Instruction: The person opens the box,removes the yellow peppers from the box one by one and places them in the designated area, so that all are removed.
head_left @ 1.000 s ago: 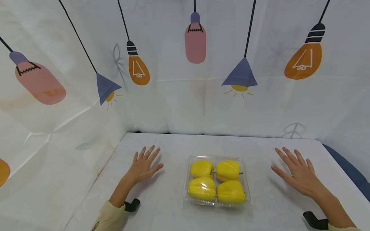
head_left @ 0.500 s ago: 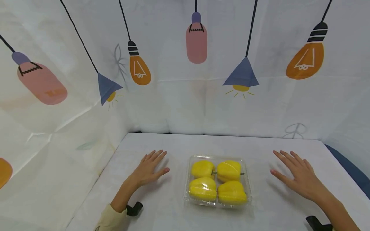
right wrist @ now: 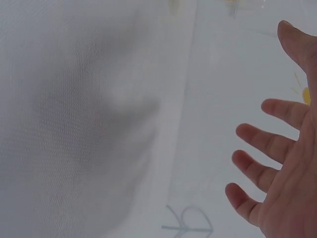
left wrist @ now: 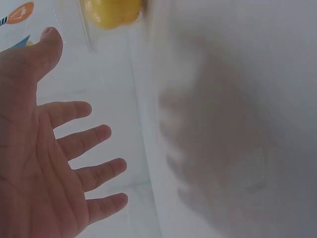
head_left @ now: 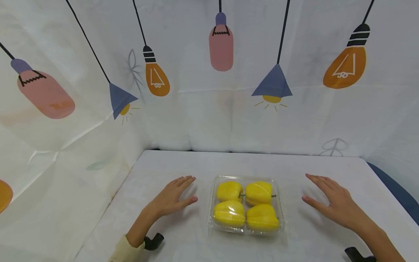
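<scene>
A transparent plastic box (head_left: 280, 207) lies on the white table, with several yellow bell peppers (head_left: 229, 214) inside in two rows. To its left my left hand (head_left: 171, 198) hovers over the table, fingers extended and thumb apart, holding nothing. On the other side my right hand (head_left: 337, 203) is raised in the same way, farther from the box. The left wrist view shows the open palm (left wrist: 39, 163) and part of one pepper (left wrist: 113, 12) at the top. Spread, slightly bent fingers (right wrist: 267, 141) appear in the right wrist view, touching nothing.
The white-covered table (head_left: 242, 251) ends in a back edge close to a white curtain (head_left: 203, 116) printed with lamps and bulbs. Black curved pieces (head_left: 154, 241) stick out at both wrists. Something dark blue (head_left: 392, 189) stands beyond the right edge.
Both hands have turned from palm-down with spread fingers to palms more inward, fingers closer together. The left hand has moved right, toward the box; the right slightly left. The box has stayed put.
</scene>
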Tool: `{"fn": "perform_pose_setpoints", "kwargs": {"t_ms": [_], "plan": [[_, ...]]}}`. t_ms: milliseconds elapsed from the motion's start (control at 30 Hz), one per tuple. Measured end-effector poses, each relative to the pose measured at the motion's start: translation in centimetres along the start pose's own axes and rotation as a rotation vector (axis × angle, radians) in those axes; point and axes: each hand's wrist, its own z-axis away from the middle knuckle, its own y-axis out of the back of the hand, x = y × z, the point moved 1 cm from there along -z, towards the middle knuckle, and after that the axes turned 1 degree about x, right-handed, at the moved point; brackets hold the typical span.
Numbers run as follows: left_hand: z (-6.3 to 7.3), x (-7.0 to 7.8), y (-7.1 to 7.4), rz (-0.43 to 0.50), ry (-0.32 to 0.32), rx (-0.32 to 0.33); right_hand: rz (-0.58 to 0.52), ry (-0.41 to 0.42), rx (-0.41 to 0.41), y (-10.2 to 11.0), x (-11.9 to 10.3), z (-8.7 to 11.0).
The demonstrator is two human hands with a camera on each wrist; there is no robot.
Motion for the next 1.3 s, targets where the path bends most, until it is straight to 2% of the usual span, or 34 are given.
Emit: {"fn": "perform_pose_setpoints", "kwargs": {"t_ms": [233,400,667,967,1300], "plan": [[0.4,1.1,-0.3,0.087,0.032,-0.082,-0.050,-0.048,-0.114,0.4,-1.1,0.3],[0.7,1.8,-0.3,0.145,0.023,-0.111,-0.078,-0.061,-0.148,0.5,-1.9,0.6],[1.0,2.1,-0.6,0.188,0.007,-0.139,-0.095,-0.042,-0.154,0.2,-2.7,0.8],[1.0,2.6,-1.1,0.206,0.005,-0.190,-0.117,0.015,-0.153,-0.2,-3.4,1.2],[1.1,3.0,-1.2,0.242,-0.032,-0.203,-0.135,0.072,-0.128,-0.5,-3.8,1.8]]}}
